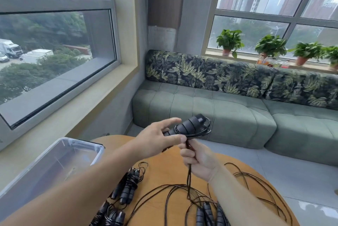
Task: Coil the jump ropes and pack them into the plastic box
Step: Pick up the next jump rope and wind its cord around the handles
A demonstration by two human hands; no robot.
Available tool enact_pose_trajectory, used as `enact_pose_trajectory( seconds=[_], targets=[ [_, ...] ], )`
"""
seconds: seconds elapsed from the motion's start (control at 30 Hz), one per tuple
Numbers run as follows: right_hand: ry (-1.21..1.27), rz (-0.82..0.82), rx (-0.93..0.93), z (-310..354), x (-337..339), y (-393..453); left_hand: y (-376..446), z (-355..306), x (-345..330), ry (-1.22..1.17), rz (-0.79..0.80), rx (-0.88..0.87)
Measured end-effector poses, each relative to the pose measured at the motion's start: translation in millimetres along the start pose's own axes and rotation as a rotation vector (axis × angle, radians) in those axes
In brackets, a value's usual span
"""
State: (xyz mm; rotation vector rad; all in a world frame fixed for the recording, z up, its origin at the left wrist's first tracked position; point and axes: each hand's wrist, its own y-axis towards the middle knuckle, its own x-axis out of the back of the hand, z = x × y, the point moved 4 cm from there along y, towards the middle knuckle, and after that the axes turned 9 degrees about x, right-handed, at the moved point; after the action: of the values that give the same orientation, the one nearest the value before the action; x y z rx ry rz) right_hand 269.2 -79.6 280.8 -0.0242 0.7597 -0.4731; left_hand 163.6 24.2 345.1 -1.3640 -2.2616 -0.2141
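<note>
My left hand (159,138) holds the black foam handles of a jump rope (190,126) raised above the round wooden table (164,159), with thin black cord looped round the handles. My right hand (196,159) pinches that cord just below the handles; the rest of the cord hangs down to the table. A coiled jump rope bundle (128,187) lies on the table, with another (109,214) nearer me. Loose cords (256,180) and more black handles (210,214) spread over the right side. The clear plastic box (87,144) stands open at the left.
A green sofa (219,108) with leaf-print cushions runs behind the table under a window sill holding potted plants (230,42). A large window (54,57) fills the left wall. Grey tiled floor (292,176) lies to the right of the table.
</note>
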Motion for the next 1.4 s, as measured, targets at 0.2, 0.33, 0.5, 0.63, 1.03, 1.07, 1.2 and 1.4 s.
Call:
enact_pose_trajectory(
  seconds=[0.2, 0.33, 0.5, 0.63, 1.03, 1.07, 1.2, 1.4],
  targets=[
    [-0.758, -0.112, 0.077, -2.7, -19.9, -8.5, 11.2, -1.2, 14.0, 0.533, -0.274, -0.028],
    [-1.372, 0.014, 0.09, 2.7, -37.1, -10.4, 19.4, 7.6, 10.4, 0.858, -0.272, -0.122],
    [-1.98, 0.187, 0.027, 15.9, -58.5, -15.9, 21.2, 20.0, 7.9, 1.102, -0.211, -0.15],
    [-2.189, 0.342, 0.156, 44.7, -91.6, -18.8, 17.5, 11.4, -9.4, 1.131, -0.106, -0.196],
    [-1.447, 0.502, 0.009, 77.0, -66.4, 15.9, -21.7, -7.2, -4.6, 0.522, 0.095, -0.091],
    [-1.298, 0.495, -0.004, 74.5, -62.1, 18.5, -23.0, -9.8, -2.6, 0.437, 0.08, -0.069],
    [-0.749, 0.442, -0.107, 58.1, -34.7, 34.7, -23.7, -12.0, 0.7, 0.222, 0.071, -0.04],
    [-0.296, 0.22, -0.086, 15.7, -11.6, 38.0, -13.3, -11.3, 14.6, 0.039, 0.109, 0.027]
  ],
)
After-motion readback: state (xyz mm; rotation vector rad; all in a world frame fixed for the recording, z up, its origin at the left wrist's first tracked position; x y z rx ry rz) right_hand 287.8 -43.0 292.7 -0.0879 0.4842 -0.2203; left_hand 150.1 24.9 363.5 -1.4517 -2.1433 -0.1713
